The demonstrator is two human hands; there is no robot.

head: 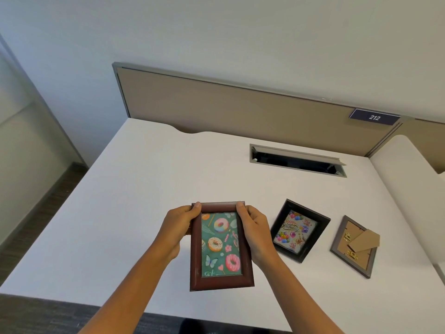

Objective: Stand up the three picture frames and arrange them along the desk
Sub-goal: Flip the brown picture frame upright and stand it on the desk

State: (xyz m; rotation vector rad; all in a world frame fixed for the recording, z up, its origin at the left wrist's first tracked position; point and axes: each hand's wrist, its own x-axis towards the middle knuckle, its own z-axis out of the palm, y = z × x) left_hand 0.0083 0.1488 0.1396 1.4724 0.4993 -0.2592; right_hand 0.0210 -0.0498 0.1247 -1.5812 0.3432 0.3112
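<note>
Both forearms reach up from the 6 o'clock edge of the view, and between them the brown-framed donut picture is held above the white tabletop, its printed side facing up toward the camera. On the frame's 9 o'clock edge near the top corner, the left hand has its grip pinching the frame, thumb laid over the front of the moulding and fingers hidden behind. At the 3 o'clock edge, the right hand has its grip pinching the same frame in the same manner. Toward 3 o'clock from the held frame, the black-framed birthday picture lies flat and face up, turned slightly askew. Farther toward 3 o'clock, the grey frame lies face down with its cardboard easel stand showing. At 1 o'clock, a cable slot opens in the tabletop before a beige partition bearing a plate reading 212.
</note>
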